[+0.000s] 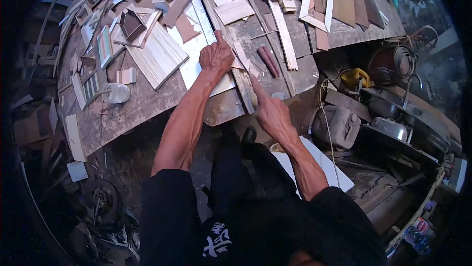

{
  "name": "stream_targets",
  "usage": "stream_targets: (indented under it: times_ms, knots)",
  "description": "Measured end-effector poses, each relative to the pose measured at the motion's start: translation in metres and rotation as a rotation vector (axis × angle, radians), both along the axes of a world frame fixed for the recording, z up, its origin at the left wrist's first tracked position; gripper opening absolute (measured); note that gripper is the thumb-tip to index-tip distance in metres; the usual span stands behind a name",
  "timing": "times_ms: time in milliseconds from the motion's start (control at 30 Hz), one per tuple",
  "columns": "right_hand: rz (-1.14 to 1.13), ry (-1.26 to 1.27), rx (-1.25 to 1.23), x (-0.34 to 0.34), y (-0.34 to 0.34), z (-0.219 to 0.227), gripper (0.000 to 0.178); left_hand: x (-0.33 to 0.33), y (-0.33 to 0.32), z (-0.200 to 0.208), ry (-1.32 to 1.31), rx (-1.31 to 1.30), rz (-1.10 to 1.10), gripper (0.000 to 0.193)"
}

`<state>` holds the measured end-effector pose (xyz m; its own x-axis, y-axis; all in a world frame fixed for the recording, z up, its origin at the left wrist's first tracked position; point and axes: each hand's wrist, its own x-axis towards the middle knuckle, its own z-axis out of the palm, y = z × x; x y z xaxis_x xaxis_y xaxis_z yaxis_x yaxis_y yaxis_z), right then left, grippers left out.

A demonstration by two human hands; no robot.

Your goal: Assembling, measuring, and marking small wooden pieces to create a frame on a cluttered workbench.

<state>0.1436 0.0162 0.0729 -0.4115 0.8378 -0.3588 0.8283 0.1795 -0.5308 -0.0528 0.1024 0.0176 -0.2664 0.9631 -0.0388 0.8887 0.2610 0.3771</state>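
Observation:
On the wooden workbench (pixel 140 125), my left hand (pixel 216 58) presses down beside a long wooden strip (pixel 209 7), its index finger stretched forward and the other fingers curled. What lies under its palm is hidden. My right hand (pixel 273 113) is closed at the bench's near edge, its index finger pointing forward along a thin, pale, flat piece (pixel 241 53) between the hands. Whether the right hand grips that piece or something else is hidden. Just right of it lie two dark red cylinders (pixel 268 61), side by side.
Wooden boards (pixel 156 55) and small frame pieces crowd the bench's left. A pale wooden frame (pixel 316 6) and a long pale strip (pixel 283 34) lie at right. A cloudy plastic container (pixel 116 93) stands near the left edge. Off the bench are a jerrycan (pixel 337 126) and metal sink (pixel 386 106).

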Motion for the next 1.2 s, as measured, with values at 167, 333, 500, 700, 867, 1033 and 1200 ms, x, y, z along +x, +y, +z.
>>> stream_targets:
  times_ms: [167,333,500,700,867,1033,1200]
  knots:
    - [0.036,0.001,0.019,-0.009,-0.007,0.002,0.079,-0.009,-0.005,-0.005,0.011,-0.008,0.013,0.037]
    - [0.014,-0.004,0.101,-0.019,0.010,-0.005,0.070,-0.002,0.000,-0.004,-0.016,-0.025,-0.011,0.039]
    - [0.032,0.011,0.057,-0.015,0.010,-0.004,0.072,-0.003,0.002,0.001,-0.001,-0.062,-0.035,0.039]
    - [0.050,-0.015,0.003,-0.007,0.001,-0.001,0.077,-0.006,0.000,0.001,0.043,-0.113,-0.059,0.046]
    - [0.041,-0.005,-0.028,-0.010,0.001,-0.001,0.074,-0.007,-0.005,0.005,0.017,-0.059,-0.060,0.043]
    - [0.030,0.036,0.108,-0.022,0.019,-0.015,0.073,-0.003,-0.001,0.006,-0.005,-0.063,-0.058,0.041]
    - [0.003,0.002,0.034,-0.008,0.002,-0.010,0.075,-0.002,0.004,0.004,0.025,-0.030,-0.027,0.036]
